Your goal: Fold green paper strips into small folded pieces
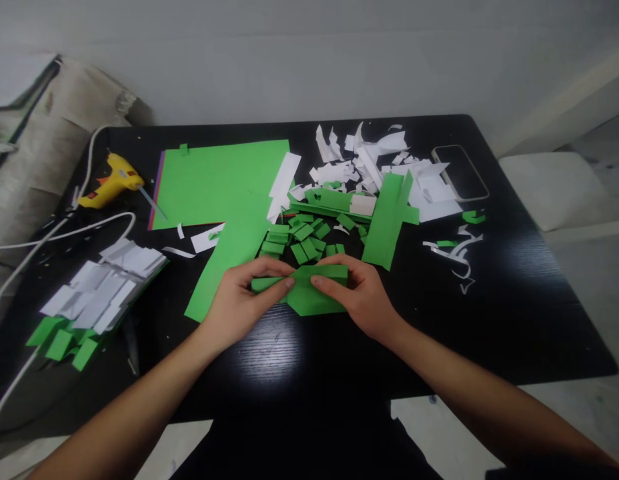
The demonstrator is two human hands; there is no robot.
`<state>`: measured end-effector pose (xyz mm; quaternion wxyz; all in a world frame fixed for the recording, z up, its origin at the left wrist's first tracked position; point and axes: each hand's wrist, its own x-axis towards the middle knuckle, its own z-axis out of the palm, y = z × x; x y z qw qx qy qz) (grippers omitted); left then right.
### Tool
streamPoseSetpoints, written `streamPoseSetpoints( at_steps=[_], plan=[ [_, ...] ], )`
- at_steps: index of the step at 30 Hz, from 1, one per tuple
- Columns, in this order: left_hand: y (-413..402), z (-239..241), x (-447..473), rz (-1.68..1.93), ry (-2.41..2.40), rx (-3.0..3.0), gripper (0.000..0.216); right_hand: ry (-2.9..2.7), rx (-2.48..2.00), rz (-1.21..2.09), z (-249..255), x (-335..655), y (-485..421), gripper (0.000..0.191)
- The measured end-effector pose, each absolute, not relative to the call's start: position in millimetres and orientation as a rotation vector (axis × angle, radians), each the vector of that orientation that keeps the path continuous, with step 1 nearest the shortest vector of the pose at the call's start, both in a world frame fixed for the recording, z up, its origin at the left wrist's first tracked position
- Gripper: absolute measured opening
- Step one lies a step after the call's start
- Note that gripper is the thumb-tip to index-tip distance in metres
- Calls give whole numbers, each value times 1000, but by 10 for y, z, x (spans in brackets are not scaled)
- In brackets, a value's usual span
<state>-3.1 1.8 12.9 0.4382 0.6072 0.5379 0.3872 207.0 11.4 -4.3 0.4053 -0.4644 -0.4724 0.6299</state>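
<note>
Both my hands meet near the middle of a black table. My left hand and my right hand each pinch one end of a folded green paper piece, thumbs pressing on its top. Just behind it lies a heap of several small folded green paper pieces. A long green paper strip lies to the right of that heap. A large green paper sheet lies further back on the left.
A yellow glue gun with a white cable sits at the far left. White and green paper strips are stacked at the left edge. White paper scraps and a phone lie at the back right.
</note>
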Motion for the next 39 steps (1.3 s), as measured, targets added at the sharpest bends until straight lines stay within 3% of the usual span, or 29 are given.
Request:
streamPoseSetpoints(
  at_steps=[10, 16, 20, 26, 39],
  plan=[
    [22, 136, -30, 981, 1364, 1445, 4, -1375, -1187, 1408, -23, 2088, 106, 7],
    [29, 167, -78, 941, 1268, 1494, 10, -1327, -1005, 1606, -47, 2170, 141, 19],
    [30, 173, -79, 927, 1188, 1586, 13, -1274, -1042, 1682, -66, 2159, 146, 15],
    [13, 190, -101, 919, 1068, 1746, 15, -1471, -1133, 1566, -50, 2092, 133, 12],
    [26, 150, -73, 806, 1312, 1659, 14, -1582, -1198, 1328, -30, 2085, 94, 9]
  ],
)
